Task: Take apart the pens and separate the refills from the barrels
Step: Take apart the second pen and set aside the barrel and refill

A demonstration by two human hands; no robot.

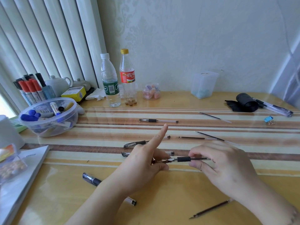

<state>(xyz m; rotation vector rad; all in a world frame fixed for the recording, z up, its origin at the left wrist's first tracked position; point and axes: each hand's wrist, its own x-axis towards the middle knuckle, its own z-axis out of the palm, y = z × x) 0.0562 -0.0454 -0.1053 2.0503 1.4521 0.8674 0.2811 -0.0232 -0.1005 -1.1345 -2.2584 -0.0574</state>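
Note:
Both hands hold one clear pen (184,159) with a black rubber grip above the striped table runner (243,127). My left hand (146,161) pinches the pen's tip end, index finger pointing up. My right hand (222,163) pinches the clear barrel just right of the grip. Capped pens (129,144) (125,153) lie partly hidden behind my left hand. Another pen (158,120) lies farther back, and one (91,178) runs under my left forearm. Loose refills (191,137) (209,135) (214,117) lie to the right, another refill (211,209) near the front.
A plastic bowl of markers (48,117) stands at the left, two bottles (111,82) (128,78) at the back. A clear box (203,84), a black roll (246,101) with pens (276,108) and a blue clip (268,119) sit at the right. A booklet (21,174) lies front left.

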